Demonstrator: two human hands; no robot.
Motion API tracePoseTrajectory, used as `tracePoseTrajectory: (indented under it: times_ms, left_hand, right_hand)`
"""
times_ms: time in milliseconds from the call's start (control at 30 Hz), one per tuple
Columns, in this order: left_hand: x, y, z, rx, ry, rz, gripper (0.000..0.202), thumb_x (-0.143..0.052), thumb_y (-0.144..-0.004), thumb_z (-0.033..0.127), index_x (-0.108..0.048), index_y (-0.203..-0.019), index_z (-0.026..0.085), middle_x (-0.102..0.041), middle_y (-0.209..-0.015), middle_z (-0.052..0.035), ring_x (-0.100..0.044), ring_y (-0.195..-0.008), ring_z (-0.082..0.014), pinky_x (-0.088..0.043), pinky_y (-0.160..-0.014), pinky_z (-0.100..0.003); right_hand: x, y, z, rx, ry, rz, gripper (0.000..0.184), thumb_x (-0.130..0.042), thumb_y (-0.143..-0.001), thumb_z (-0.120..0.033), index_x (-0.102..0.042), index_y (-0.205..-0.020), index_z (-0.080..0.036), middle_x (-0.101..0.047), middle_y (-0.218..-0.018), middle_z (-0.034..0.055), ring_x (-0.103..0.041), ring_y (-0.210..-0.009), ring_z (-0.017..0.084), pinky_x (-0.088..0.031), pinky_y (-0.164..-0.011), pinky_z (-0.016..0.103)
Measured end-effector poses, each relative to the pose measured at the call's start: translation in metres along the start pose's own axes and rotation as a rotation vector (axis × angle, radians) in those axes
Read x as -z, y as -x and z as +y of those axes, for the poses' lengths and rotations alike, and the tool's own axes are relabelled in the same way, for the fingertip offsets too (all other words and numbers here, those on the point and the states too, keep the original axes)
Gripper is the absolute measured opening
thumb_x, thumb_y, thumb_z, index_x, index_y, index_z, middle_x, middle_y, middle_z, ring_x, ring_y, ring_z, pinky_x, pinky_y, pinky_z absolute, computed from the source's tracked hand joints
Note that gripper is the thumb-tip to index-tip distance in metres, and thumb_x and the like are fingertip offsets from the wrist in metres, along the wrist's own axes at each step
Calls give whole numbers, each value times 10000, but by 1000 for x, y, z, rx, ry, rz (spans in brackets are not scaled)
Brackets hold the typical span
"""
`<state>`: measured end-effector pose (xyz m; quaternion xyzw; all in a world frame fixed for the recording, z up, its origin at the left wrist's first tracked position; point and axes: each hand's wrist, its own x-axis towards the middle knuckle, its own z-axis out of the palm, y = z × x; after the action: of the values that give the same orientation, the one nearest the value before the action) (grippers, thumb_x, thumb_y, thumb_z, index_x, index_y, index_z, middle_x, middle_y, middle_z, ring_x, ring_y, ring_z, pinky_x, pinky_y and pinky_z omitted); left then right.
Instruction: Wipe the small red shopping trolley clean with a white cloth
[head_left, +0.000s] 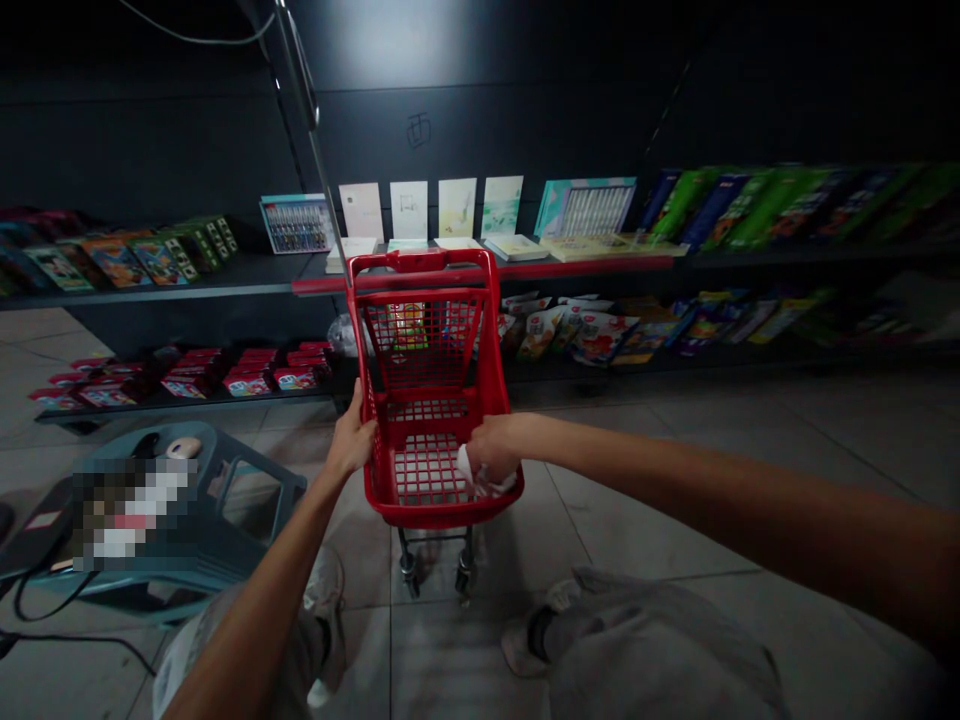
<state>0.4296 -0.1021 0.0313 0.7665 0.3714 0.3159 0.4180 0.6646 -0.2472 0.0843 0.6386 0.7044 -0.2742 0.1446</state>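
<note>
1. dark, smooth-panelled shelving [517,130] runs behind, stocked with upright packs and thin, flat books.
2. red plastic cart [435,512], with a rounded rim and square-grid mesh, stands on wheels before the shelving, between the person's shoes.
3. right hand [495,445] is curled closed around a white cloth inside the basket, against its right wall; the forearm comes in long and nearly level from the right.
4. left hand [351,440] touches the basket's left outer edge, forearm slanting up from below; some fingers are hidden, so i cannot tell whether it is clamped.
5. white cloth [491,488] is soft and crumpled, bunched under the right fingers.
</note>
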Motion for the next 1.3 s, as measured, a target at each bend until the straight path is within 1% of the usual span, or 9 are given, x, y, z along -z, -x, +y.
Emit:
tracePoseTrajectory:
  times_ms: [200, 433, 633, 767, 833, 933, 1100, 1200, 1300]
  left_hand:
    - [4, -2, -8, -45, 36, -22, 963, -550, -719, 173, -289, -1646, 206, -309, -1700, -2, -293, -1570, -243, -180, -1305, -354]
    - [12, -4, -8, -76, 72, -71, 929, -564, -734, 188, -324, -1631, 171, -314, -1699, -30, -210, -1597, -229, -138, -1310, -358]
    - [25, 3, 17, -61, -305, 63, 637, -539, -953, 443, -480, -1545, 216, -630, -1473, -86, -625, -1320, -290, -464, -1154, -444]
    - [16, 33, 51, -168, -529, 281, 464, -416, -1035, 430, -606, -1405, 223, -682, -1394, -103, -681, -1218, -284, -521, -1057, -423]
    - [-3, 61, 70, -308, -503, 237, 412, -377, -1056, 397, -635, -1323, 218, -725, -1303, -85, -698, -1162, -235, -546, -997, -364]
    - [-46, 108, 89, -537, -556, -25, 359, -417, -1047, 363, -623, -1312, 234, -740, -1228, -79, -702, -1106, -209, -550, -938, -330]
    - [-99, 145, 76, -586, -794, -209, 314, -538, -989, 459, -684, -856, 216, -719, -782, -47, -673, -682, -202, -459, -615, -322]
    - [-102, 141, 57, -626, -818, -164, 330, -582, -960, 480, -666, -779, 216, -680, -704, -33, -635, -620, -183, -389, -583, -311]
    - [-94, 132, 43, -629, -811, -129, 329, -607, -942, 481, -664, -755, 216, -677, -696, -32, -628, -632, -173, -348, -587, -305]
  right_hand:
    - [42, 13, 28, 87, 459, 220, 245, -638, -865, -175, -811, -1035, -140, -739, -1108, 193, -577, -1168, 341, -327, -1066, 509]
    - [76, 3, 82, -21, 429, 513, 324, -544, -931, -217, -784, -1137, -148, -710, -1220, 176, -540, -1229, 317, -351, -1026, 394]
    - [54, 7, 80, 5, 362, 429, 316, -538, -907, -251, -801, -1058, -161, -754, -1161, 161, -686, -1076, 278, -438, -875, 315]
    - [47, 10, 76, -110, 401, 483, 353, -506, -931, -287, -804, -1032, -128, -765, -1116, 206, -725, -1045, 304, -474, -882, 344]
    - [46, 9, 74, -158, 425, 489, 378, -479, -944, -295, -803, -1033, -123, -767, -1110, 213, -737, -1043, 311, -499, -882, 359]
    - [45, 7, 72, -221, 437, 478, 392, -471, -939, -300, -798, -1052, -117, -767, -1117, 209, -744, -1051, 331, -529, -869, 383]
    - [46, 13, 64, -275, 404, 408, 424, -488, -931, -323, -783, -1151, -112, -749, -1192, 212, -727, -1112, 338, -539, -890, 387]
    - [42, 6, 42, -242, 375, 221, 493, -586, -881, -465, -788, -1155, -109, -754, -1180, 209, -728, -1084, 335, -542, -850, 363]
    - [22, -15, 3, -14, 301, -70, 423, -717, -761, -432, -810, -1065, -153, -793, -1005, 109, -735, -901, 253, -518, -732, 290]
